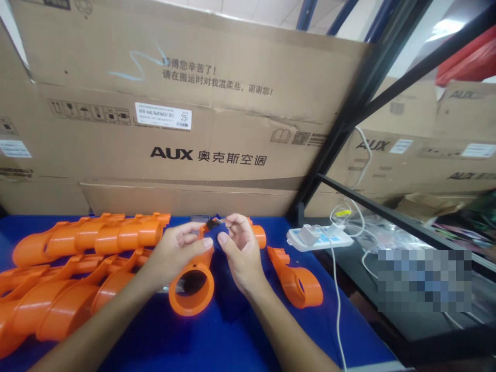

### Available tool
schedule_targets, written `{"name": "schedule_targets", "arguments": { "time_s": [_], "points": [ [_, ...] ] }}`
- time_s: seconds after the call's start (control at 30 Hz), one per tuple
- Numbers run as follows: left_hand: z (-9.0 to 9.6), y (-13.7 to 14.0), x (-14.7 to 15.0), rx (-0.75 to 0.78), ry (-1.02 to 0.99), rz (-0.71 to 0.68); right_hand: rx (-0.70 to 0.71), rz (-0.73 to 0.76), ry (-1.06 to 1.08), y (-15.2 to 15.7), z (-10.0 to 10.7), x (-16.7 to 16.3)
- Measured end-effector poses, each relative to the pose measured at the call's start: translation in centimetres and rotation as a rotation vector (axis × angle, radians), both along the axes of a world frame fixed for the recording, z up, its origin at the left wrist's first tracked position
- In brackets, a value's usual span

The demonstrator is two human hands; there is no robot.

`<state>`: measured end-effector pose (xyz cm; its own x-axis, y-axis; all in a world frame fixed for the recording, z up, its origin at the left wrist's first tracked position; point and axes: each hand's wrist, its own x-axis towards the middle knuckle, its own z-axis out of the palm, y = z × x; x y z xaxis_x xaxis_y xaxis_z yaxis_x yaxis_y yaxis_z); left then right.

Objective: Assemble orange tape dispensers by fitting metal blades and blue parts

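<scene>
My left hand [182,250] is closed at the upper end of an orange plastic part with a round ring [191,311] at its near end. Its thumb presses on a dark blue piece [215,238] at the top. On the other side, my right hand [244,250] pinches the same blue piece between thumb and fingers. A small dark bit [212,223] shows between the two hands, too small to name. Behind the right hand sits another orange part [259,236], mostly hidden.
Rows of nested orange parts [127,235] lie on the blue table surface [155,346] at left. One loose orange part [300,284] lies at right, near a white power strip [320,237] with cables. A large cardboard panel [217,103] stands behind, beside a black metal frame [341,119].
</scene>
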<state>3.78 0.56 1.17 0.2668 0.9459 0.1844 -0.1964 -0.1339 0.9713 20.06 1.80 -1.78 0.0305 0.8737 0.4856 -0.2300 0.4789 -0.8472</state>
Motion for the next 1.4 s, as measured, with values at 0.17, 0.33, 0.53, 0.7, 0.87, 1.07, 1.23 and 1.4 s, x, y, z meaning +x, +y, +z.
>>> {"name": "schedule_targets", "arguments": {
  "time_s": [0.17,0.33,0.53,0.7,0.87,1.07,1.23,1.4],
  "points": [
    [-0.1,0.0,-0.1,0.047,0.024,0.023,0.011,0.018,0.025,-0.2,0.3,0.0],
    [-0.9,0.6,0.0,-0.042,0.016,0.089,0.022,0.026,0.008,0.2,0.0,-0.1],
    [-0.6,2.2,-1.0,-0.273,-0.270,0.062,0.047,-0.146,-0.455,1.5,0.1,2.0],
    [0.5,2.9,-2.9,-0.360,-0.497,0.166,0.046,-0.380,-1.286,1.6,0.4,4.0],
    [0.4,3.0,-3.1,-0.364,-0.499,0.169,-0.070,-0.316,-1.582,0.6,1.3,3.8],
    [0.0,3.1,-2.6,-0.336,-0.519,0.116,-0.125,-0.236,-1.629,-0.2,1.8,4.3],
    [0.0,3.0,-2.6,-0.313,-0.500,0.115,-0.124,-0.255,-1.590,0.1,1.8,4.7],
    [0.2,3.0,-2.8,-0.269,-0.457,0.136,0.132,-0.188,-1.466,-0.5,2.5,3.5]
  ]
}}
